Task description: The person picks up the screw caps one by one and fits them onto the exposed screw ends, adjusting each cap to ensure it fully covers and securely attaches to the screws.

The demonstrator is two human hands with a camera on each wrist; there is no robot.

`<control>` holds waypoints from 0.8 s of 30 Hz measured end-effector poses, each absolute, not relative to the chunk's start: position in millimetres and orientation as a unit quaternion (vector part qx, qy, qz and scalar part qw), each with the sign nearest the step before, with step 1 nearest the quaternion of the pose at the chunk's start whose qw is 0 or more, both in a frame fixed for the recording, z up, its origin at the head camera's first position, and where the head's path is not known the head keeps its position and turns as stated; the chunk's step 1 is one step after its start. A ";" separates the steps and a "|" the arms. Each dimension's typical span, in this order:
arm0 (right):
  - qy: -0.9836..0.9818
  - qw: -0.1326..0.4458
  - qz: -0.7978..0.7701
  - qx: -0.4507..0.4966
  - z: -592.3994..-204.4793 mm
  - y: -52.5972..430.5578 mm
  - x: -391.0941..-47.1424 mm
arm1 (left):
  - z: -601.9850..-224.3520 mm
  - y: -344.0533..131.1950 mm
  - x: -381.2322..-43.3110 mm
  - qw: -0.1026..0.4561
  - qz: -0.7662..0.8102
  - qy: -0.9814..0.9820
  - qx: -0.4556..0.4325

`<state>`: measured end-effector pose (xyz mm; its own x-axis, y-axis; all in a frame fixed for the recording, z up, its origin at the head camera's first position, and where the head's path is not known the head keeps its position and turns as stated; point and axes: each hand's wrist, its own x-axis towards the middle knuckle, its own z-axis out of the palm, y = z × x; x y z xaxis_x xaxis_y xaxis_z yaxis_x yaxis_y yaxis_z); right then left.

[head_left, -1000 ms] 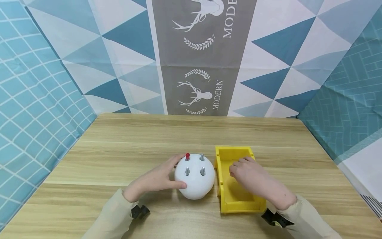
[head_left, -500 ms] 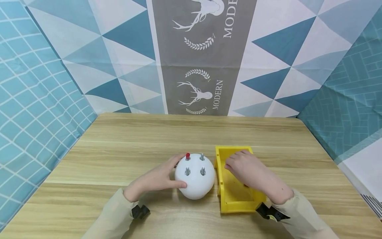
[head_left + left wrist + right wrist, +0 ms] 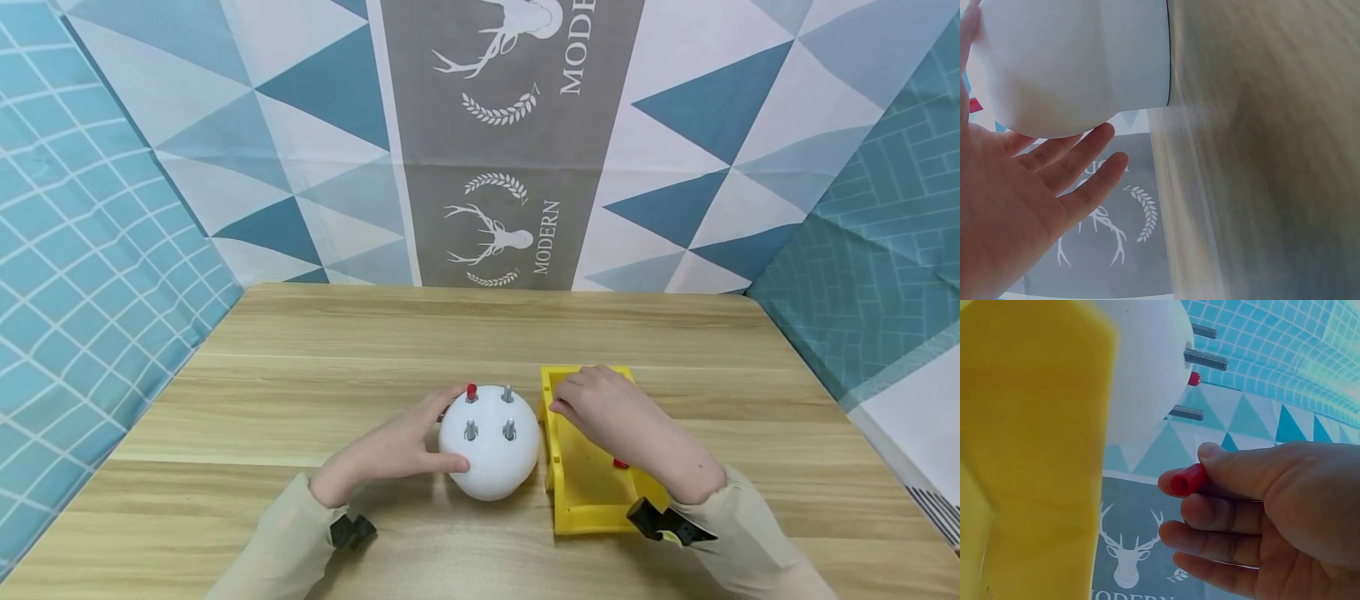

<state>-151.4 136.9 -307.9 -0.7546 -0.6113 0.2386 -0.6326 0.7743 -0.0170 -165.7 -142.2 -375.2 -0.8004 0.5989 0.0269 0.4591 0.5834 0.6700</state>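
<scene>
Right wrist view is showing the right hand (image 3: 1294,494) with its grip pinching a small red cap (image 3: 1190,480). The thumb is pressing on one side and the index finger is supporting the other side, so the cap is sitting just at the tips of these two. Its hollow end is facing the camera. The middle finger is lying just below the cap, but I cannot tell if it is touching.

From the head camera, this same hand is hovering over the far part of the yellow tray (image 3: 596,518), and it is hiding the pinched cap. Inside the tray, a red piece (image 3: 620,463) is lying close to the right forearm, partly covered by it.

To the left of the tray, a white dome (image 3: 487,471) is standing on the desk (image 3: 360,333). The left hand (image 3: 408,442) is holding it from the left; this grip is curving round the dome, with the thumb lying on the near side and the fingers reaching to the far side. Four metal posts (image 3: 510,430) are rising from the dome. The far left one is wearing a red cover (image 3: 472,392), while the other three are showing bare metal. The pinched cap is hanging apart from all of them.
</scene>
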 end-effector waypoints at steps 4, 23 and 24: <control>-0.932 0.115 0.054 0.339 -305.5 134.8 -151.7 | -374.8 -142.0 -165.4 0.101 0.346 0.883 0.300; -0.916 0.151 0.074 0.364 -299.5 124.3 -152.0 | -375.7 -142.6 -166.4 0.106 0.352 0.880 0.299; -0.915 0.153 0.075 0.365 -299.4 123.8 -152.1 | -375.5 -142.5 -166.3 0.106 0.353 0.880 0.299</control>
<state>-152.1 123.8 -299.4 -0.6867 -0.6448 0.3357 -0.6909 0.7225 -0.0254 -166.3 -142.5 -375.5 -0.7989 0.6010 0.0234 0.4507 0.5725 0.6849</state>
